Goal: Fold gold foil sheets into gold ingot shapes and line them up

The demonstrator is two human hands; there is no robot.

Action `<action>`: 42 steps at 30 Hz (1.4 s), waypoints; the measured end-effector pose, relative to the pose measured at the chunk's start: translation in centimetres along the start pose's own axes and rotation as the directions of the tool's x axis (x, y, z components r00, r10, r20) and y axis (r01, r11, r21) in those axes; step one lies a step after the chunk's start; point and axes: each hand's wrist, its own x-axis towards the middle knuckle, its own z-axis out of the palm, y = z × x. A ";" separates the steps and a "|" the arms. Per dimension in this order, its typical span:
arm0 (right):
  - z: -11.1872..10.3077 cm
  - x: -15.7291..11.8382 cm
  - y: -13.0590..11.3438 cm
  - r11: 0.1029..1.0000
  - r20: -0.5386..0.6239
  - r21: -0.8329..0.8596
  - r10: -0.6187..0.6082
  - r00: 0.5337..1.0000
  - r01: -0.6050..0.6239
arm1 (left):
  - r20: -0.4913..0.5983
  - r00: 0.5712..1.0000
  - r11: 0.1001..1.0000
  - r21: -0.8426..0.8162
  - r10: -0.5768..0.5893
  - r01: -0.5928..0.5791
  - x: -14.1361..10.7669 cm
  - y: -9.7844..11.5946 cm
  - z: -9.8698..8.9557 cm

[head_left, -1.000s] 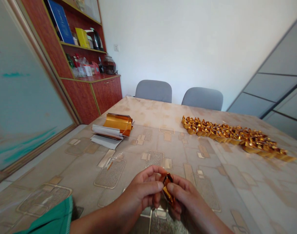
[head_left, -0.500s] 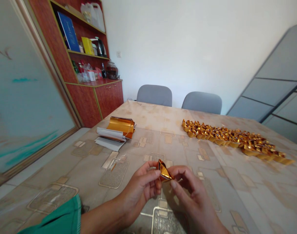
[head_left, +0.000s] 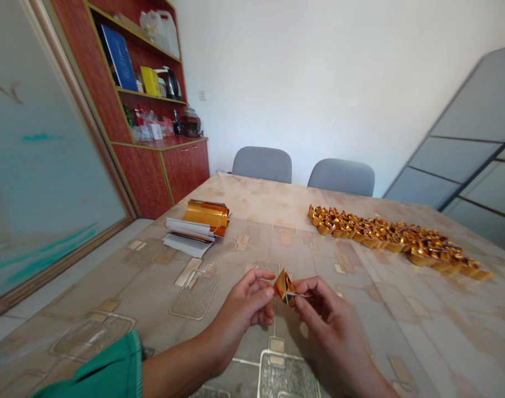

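A small folded gold foil paper piece (head_left: 284, 287), shaped like an ingot, is held above the table at the middle front. My right hand (head_left: 329, 315) pinches its right end between thumb and fingertips. At its left side is my left hand (head_left: 246, 307), thumb and index finger parted, the fingertips very close to the foil; whether the thumb touches it I cannot tell. A stack of gold and white paper sheets (head_left: 206, 216) lies curled at the left of the table. Rows of folded gold paper ingots (head_left: 385, 232) stretch along the right side.
A patterned cloth covers the table (head_left: 153, 293). Two grey chairs (head_left: 261, 164) stand behind its far edge. At the back left is a red wooden cabinet (head_left: 184, 166) with shelves; a frosted glass door (head_left: 49, 166) is nearer on the left. Grey panels (head_left: 463, 143) lean at the right.
The foil piece has turned in the fingers and shifted slightly right. My left thumb and index finger have parted from their grip on it, while my right hand keeps its pinch.
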 end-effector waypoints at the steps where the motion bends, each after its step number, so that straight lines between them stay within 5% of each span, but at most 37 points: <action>1: -0.1 0.0 -0.1 1.000 0.010 -0.014 -0.006 1.000 0.006 | 0.007 1.000 1.000 0.012 0.015 -0.015 0.0 0.0 0.0; 12: -0.2 -0.1 0.6 0.994 0.086 -0.108 -0.017 0.996 0.026 | 0.051 0.997 0.993 0.095 0.058 -0.063 0.3 -0.2 0.0; 16: -2.8 0.8 0.0 0.956 0.005 -0.283 -0.084 0.996 0.082 | -0.004 0.997 0.986 0.145 0.080 -0.078 0.5 0.1 -0.5; 22: -14.9 2.2 1.7 0.688 -0.162 -0.726 -0.157 0.974 -0.010 | 0.013 1.000 0.967 0.256 0.003 -0.006 -0.1 0.4 -0.4; 26: -23.5 2.5 4.9 0.302 -0.247 -0.936 -0.208 0.946 -0.178 | 0.024 1.000 0.955 0.296 0.009 -0.016 -0.1 0.4 -0.3; 28: -26.2 2.9 6.1 0.232 -0.251 -0.952 -0.223 0.942 -0.199 | 0.019 1.000 0.954 0.299 0.012 -0.018 0.1 0.4 -0.4; 37: -29.6 6.0 6.9 -0.066 -0.251 -0.956 -0.322 0.913 -0.286 | 0.011 1.000 0.949 0.314 0.014 -0.017 0.5 0.4 -1.0; 42: -30.5 7.1 7.2 -0.156 -0.274 -0.927 -0.335 0.901 -0.340 | -0.006 1.000 0.945 0.328 -0.004 0.006 0.4 0.6 -0.9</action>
